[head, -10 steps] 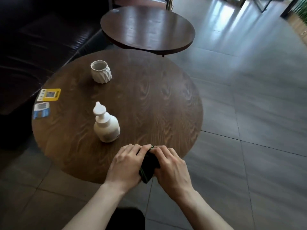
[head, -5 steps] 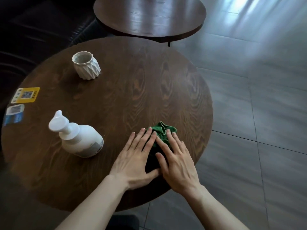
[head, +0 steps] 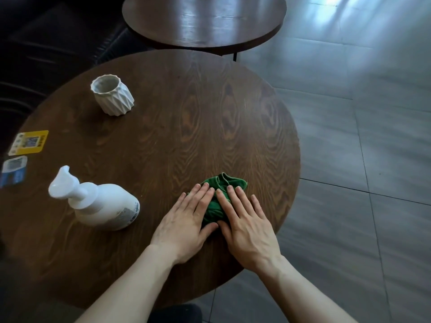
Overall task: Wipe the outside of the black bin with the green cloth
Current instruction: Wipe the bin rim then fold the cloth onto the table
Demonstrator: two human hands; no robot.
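Observation:
A crumpled green cloth [head: 229,183] lies on the round dark wooden table [head: 163,136], near its right front edge. My left hand [head: 186,220] and my right hand [head: 247,227] rest flat on it side by side, palms down and fingers stretched out, pressing it to the tabletop. Only the cloth's far end and a strip between the hands show. A dark rounded object [head: 175,313] peeks out below the table's front edge; I cannot tell whether it is the black bin.
A white pump bottle [head: 102,208] stands left of my hands. A white faceted cup [head: 113,94] sits at the far left, and a yellow card [head: 29,142] and a blue card [head: 14,170] lie at the left edge. A second round table [head: 203,19] stands behind, with grey tiled floor [head: 361,159] to the right.
My hands moved from the table's front edge, where they clutched the bunched cloth, onto the tabletop and flattened over it. The view has shifted closer and downward.

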